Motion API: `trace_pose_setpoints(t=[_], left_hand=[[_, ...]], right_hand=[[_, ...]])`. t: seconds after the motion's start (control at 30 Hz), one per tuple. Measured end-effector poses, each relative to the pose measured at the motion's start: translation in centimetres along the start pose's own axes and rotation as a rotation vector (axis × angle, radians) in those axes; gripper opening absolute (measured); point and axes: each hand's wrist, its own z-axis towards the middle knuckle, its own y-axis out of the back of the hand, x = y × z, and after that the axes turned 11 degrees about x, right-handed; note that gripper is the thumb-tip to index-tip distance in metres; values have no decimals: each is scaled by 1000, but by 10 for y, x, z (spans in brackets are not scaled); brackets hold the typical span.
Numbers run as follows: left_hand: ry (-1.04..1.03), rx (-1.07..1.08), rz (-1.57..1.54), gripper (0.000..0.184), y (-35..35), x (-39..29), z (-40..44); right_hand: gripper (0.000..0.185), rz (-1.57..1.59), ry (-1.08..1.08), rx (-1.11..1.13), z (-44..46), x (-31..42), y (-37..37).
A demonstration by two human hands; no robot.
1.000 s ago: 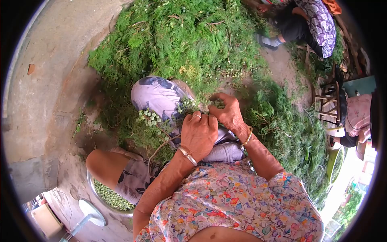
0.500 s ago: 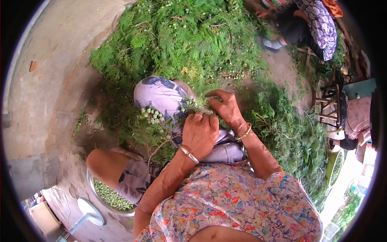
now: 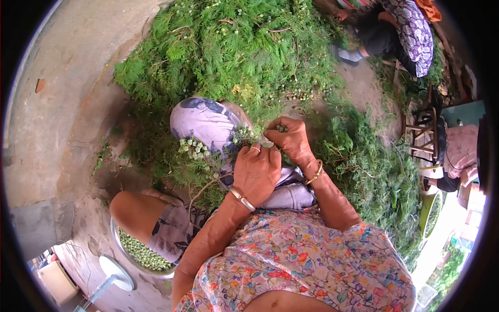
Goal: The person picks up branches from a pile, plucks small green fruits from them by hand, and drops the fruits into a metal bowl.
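Weathered concrete spans the left side, a basin of small green pieces near its lower edge. Rightward, between the person's knees, is a feathery green branch with pale, knobbly cones; the left hand curls at its right end, hidden fingertips leaving its grip unclear; the right hand pinches a green cluster.

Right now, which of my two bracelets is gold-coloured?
The one on your right wrist, the thin gold-coloured bracelet below your right hand. The other bracelet, on your left wrist, is silver-coloured.
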Motion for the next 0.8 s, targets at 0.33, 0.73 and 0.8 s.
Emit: trace_pose_setpoints(t=[0.33, 0.73, 0.8], left_hand=[[0, 86, 45, 8, 0, 1, 7], [33, -93, -303, 18, 8, 0, 0], [12, -217, -571, 19, 11, 2, 7]], right_hand=[[16, -25, -22, -124, 20, -4, -10], [10, 815, -21, -266, 11, 11, 82], [14, 1045, 2, -146, 6, 46, 68]])
